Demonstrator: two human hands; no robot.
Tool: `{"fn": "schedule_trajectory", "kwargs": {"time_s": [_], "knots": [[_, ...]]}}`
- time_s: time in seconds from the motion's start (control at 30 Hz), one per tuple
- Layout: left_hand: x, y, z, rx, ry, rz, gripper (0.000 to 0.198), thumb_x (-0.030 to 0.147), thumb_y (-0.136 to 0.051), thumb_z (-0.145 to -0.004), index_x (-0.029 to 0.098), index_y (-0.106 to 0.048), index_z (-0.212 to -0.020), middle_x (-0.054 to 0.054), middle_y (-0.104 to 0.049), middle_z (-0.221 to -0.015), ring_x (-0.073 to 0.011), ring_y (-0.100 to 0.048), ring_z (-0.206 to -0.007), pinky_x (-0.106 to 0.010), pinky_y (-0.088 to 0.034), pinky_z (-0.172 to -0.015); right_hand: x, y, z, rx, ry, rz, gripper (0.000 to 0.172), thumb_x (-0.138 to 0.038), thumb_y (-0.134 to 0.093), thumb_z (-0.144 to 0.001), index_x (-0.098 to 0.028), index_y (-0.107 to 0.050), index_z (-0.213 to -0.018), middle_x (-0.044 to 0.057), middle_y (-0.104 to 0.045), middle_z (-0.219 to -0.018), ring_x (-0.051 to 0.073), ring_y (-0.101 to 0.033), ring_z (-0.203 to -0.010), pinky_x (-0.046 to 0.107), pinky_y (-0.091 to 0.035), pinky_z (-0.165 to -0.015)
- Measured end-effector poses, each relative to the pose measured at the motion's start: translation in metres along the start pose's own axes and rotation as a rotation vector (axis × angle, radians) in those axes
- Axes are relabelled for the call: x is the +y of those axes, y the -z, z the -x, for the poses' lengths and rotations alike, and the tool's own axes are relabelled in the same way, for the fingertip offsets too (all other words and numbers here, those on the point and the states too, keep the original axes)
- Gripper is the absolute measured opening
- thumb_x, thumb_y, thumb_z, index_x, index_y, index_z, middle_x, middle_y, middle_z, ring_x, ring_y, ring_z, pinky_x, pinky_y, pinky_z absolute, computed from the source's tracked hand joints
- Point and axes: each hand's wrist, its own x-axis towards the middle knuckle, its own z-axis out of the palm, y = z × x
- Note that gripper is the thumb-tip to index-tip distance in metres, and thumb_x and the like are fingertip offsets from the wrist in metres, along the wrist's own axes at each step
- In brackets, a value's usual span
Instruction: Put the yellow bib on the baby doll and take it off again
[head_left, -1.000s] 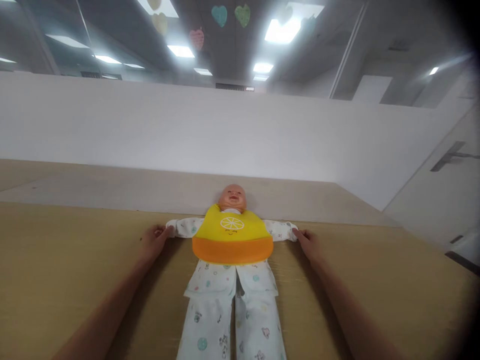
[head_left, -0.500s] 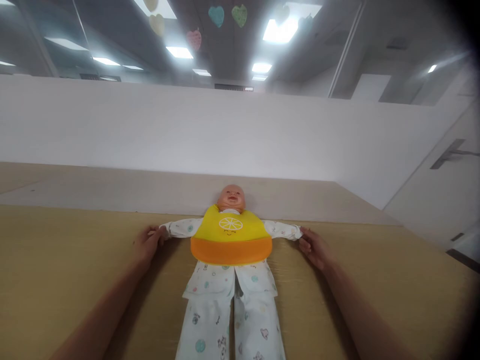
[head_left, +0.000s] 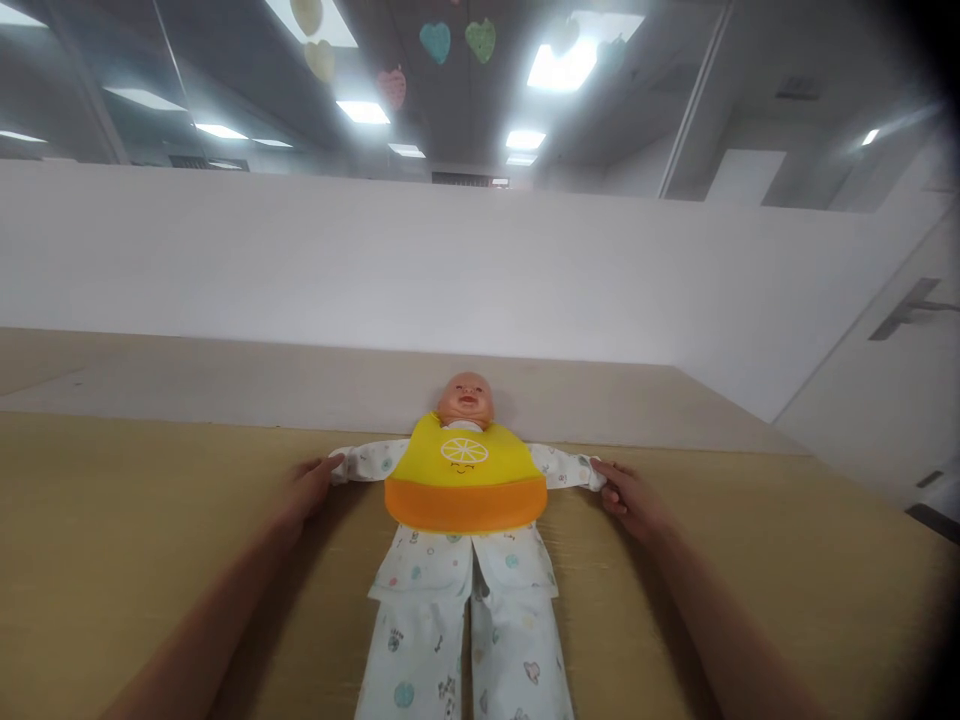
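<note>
left hand [head_left: 307, 490] touched one sleeve end [head_left: 349, 464], grip hard to tell | right hand [head_left: 634, 503] pinched other sleeve end [head_left: 592, 472] | baby doll [head_left: 465, 400] stayed flat on worktop [head_left: 112, 540], lower middle of frame

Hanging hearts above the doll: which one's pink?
The pink-red heart-shaped hanging decoration. It hangs lowest of the group, just left of the teal heart and green heart; no other heart nearby is that colour.

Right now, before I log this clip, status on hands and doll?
Left hand fingertips at one white sleeve cuff, right hand at the other, grip unclear. Baby doll on its back, yellow-orange silicone bib on, tan tabletop. Nothing lying over it.
</note>
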Motion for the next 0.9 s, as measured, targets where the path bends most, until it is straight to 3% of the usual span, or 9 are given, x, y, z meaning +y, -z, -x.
{"fn": "schedule_trajectory", "kwargs": {"time_s": [0.23,0.43,0.63,0.9], "knots": [[0.006,0.004,-0.002,-0.173,0.068,0.097,0.044,0.049,-0.065,-0.074,0.02,-0.037,-0.056,0.007,-0.022,-0.041,-0.0063,-0.015,-0.041,-0.027,-0.007,-0.043,-0.001,0.011,0.0,-0.112,-0.153,-0.133,0.026,-0.026,-0.075,-0.071,-0.01,-0.06,-0.084,0.0,-0.057,-0.063,0.001,-0.041,-0.038,0.007,-0.018,-0.024],[0.009,0.002,0.002,-0.296,0.117,0.311,0.041,0.043,-0.069,-0.072,0.019,-0.039,-0.057,0.008,-0.023,-0.041,-0.0046,-0.014,-0.041,-0.027,-0.007,-0.043,0.006,0.023,-0.01,-0.151,-0.241,-0.347,0.015,-0.019,-0.067,-0.077,-0.008,-0.062,-0.086,0.003,-0.06,-0.061,0.002,-0.04,-0.033,0.008,-0.025,-0.021],[0.011,0.0,0.005,-0.297,0.107,0.318,0.044,0.046,-0.069,-0.073,0.019,-0.037,-0.058,0.008,-0.026,-0.04,-0.0046,-0.017,-0.04,-0.027,-0.008,-0.043,0.012,0.021,-0.014,-0.173,-0.219,-0.488,0.009,-0.016,-0.061,-0.083,-0.008,-0.061,-0.087,0.007,-0.066,-0.072,0.003,-0.045,-0.035,0.007,-0.026,-0.02],[0.007,0.002,0.001,-0.307,0.101,0.289,0.041,0.046,-0.069,-0.072,0.019,-0.041,-0.061,0.009,-0.027,-0.04,-0.0044,-0.018,-0.038,-0.023,-0.011,-0.04,0.017,0.026,-0.021,-0.21,-0.195,-0.496,0.011,-0.015,-0.061,-0.084,-0.007,-0.059,-0.092,0.008,-0.066,-0.073,0.005,-0.051,-0.038,0.007,-0.029,-0.021]]}}
